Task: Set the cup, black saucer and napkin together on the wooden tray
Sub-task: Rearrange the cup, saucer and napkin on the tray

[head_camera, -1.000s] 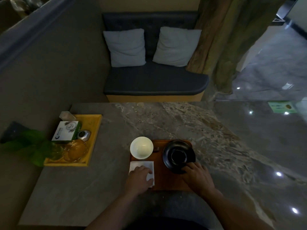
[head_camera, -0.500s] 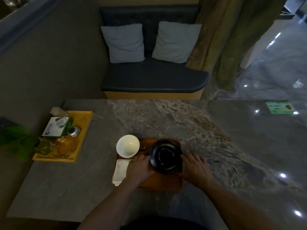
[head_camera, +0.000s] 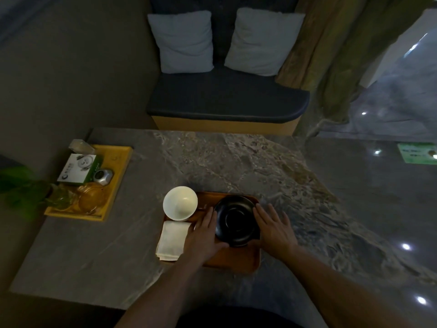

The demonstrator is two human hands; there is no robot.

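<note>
The cup (head_camera: 180, 206) was white, the saucer (head_camera: 236, 220) was black and the napkin (head_camera: 172, 240) was white, on a brown-orange wooden tray (head_camera: 233, 261). The bench (head_camera: 236, 166) was grey with brown marbled veins. At the far left, a second tray (head_camera: 118, 171) was yellow.

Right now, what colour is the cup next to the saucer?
White, or cream in this dim light; the cup shows in the head view.

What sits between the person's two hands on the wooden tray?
In the head view, the black saucer lies between the left hand and the right hand, each flanking its rim. It rests on the wooden tray.
</note>
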